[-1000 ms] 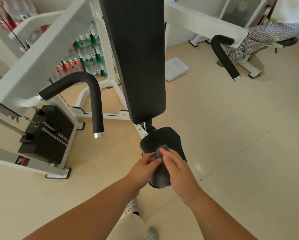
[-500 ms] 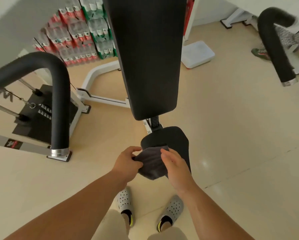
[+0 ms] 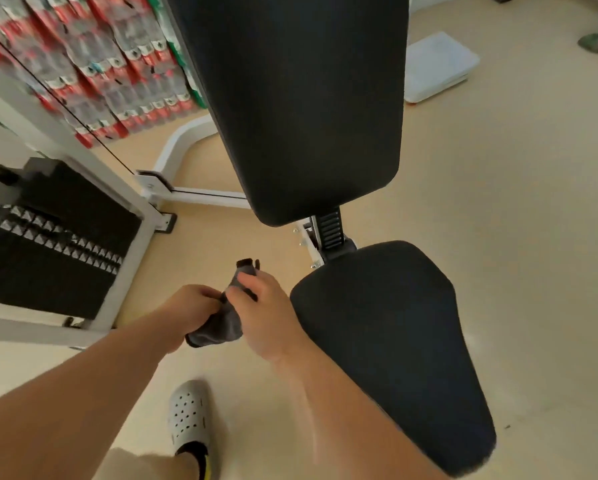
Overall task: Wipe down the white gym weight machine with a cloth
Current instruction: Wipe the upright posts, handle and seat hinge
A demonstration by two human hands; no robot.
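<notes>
Presently, the cloth [image 3: 217, 327] is pinched in the grip of left hand [image 3: 190, 306] and right hand [image 3: 266, 313].
It could be dropped if loosened mid-fold.

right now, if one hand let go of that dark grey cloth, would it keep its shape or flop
Probably flop: the dark grey cloth sags in a soft fold below where the left hand and right hand pinch it. It looks light, since a plain pinch carries it. Likely not slippery, as its surface looks matte.
</notes>
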